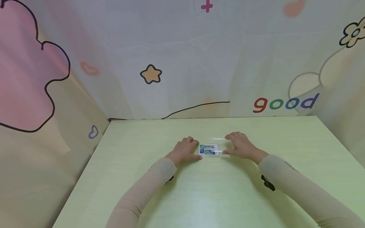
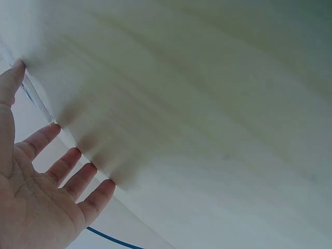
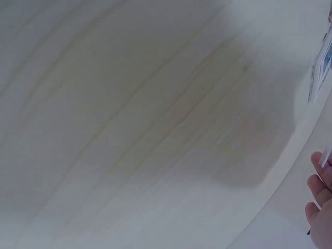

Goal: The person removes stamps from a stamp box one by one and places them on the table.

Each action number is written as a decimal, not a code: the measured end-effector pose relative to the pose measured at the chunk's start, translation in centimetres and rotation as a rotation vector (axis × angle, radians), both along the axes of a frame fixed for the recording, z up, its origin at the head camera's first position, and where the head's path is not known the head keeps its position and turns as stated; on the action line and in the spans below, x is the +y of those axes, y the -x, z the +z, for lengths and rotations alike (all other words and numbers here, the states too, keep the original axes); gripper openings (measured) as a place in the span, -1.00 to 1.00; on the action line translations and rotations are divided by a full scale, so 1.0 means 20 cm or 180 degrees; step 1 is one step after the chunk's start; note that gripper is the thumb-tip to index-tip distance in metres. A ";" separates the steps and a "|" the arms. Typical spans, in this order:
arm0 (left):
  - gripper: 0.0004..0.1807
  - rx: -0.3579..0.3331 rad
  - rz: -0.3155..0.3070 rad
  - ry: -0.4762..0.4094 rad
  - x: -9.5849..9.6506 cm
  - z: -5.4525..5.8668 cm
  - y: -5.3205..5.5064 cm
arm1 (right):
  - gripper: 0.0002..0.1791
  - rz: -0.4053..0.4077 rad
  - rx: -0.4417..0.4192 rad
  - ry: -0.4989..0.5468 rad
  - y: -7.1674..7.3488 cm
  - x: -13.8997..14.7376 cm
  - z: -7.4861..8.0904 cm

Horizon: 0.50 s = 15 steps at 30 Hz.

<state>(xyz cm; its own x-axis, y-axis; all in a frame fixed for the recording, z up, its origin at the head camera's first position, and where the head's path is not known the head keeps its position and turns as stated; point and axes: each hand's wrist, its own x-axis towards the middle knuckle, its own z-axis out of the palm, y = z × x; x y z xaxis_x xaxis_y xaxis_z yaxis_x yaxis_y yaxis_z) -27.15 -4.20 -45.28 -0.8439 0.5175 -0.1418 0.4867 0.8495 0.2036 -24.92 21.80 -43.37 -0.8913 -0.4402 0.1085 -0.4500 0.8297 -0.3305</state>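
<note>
A small flat clear case (image 1: 208, 150) with blue-and-green picture cards inside lies on the table. My left hand (image 1: 186, 149) holds its left end, thumb at the near corner and forefinger at the far corner. Just above the case's right part, my right hand (image 1: 240, 146) grips a transparent lid (image 1: 219, 138) between thumb and fingers; only its bright edges show. In the right wrist view the case (image 3: 320, 72) and a corner of the lid (image 3: 326, 157) appear at the right edge. The left wrist view shows the left fingers (image 2: 96, 199) spread, with the cards hidden.
The pale wooden table (image 1: 137, 139) extends around both hands. A printed cloth (image 1: 182, 63) with a star and the word "good" hangs behind it and along the sides.
</note>
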 end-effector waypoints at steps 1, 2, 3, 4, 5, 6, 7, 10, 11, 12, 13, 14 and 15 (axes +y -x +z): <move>-0.26 0.0002 -0.0001 0.0001 0.00 0.00 0.00 | -0.28 -0.0001 -0.0003 0.0010 0.00 0.01 0.00; -0.26 -0.0001 -0.0002 0.0002 0.00 0.00 0.00 | -0.28 0.0007 0.0008 0.0013 0.00 0.01 0.00; -0.26 0.0002 -0.0003 0.0002 0.00 0.00 0.00 | -0.28 0.0003 0.0001 0.0023 0.00 0.02 0.00; -0.25 0.0001 -0.0003 0.0005 0.00 0.01 0.00 | -0.28 0.0011 0.0006 0.0033 0.00 0.03 -0.01; -0.25 0.0007 -0.0003 0.0012 0.00 0.00 0.00 | -0.29 0.0013 0.0003 0.0041 0.00 0.03 -0.01; -0.25 0.0012 -0.0002 0.0015 0.00 0.00 0.00 | -0.29 0.0018 0.0002 0.0051 0.00 0.04 -0.01; -0.25 0.0015 0.0003 0.0019 0.00 0.00 0.00 | -0.29 0.0030 0.0010 0.0059 0.00 0.04 -0.01; -0.25 0.0049 0.0011 0.0032 0.00 0.00 0.01 | -0.29 0.0036 0.0011 0.0067 0.00 0.06 -0.01; -0.26 0.0057 0.0009 0.0028 0.00 -0.01 0.01 | -0.29 0.0027 0.0007 0.0056 0.00 0.06 -0.01; -0.26 0.0050 0.0009 0.0024 0.00 -0.01 0.01 | -0.29 0.0024 0.0010 0.0044 0.00 0.07 -0.01; -0.26 0.0037 0.0009 0.0020 0.00 -0.01 0.01 | -0.29 0.0013 0.0001 0.0035 0.00 0.07 -0.01; -0.26 0.0028 0.0010 0.0010 0.00 -0.01 0.00 | -0.29 0.0003 -0.0009 0.0025 0.00 0.08 -0.01; -0.26 0.0009 0.0009 0.0002 0.00 0.00 0.00 | -0.29 -0.0002 -0.0016 0.0013 0.00 0.08 -0.02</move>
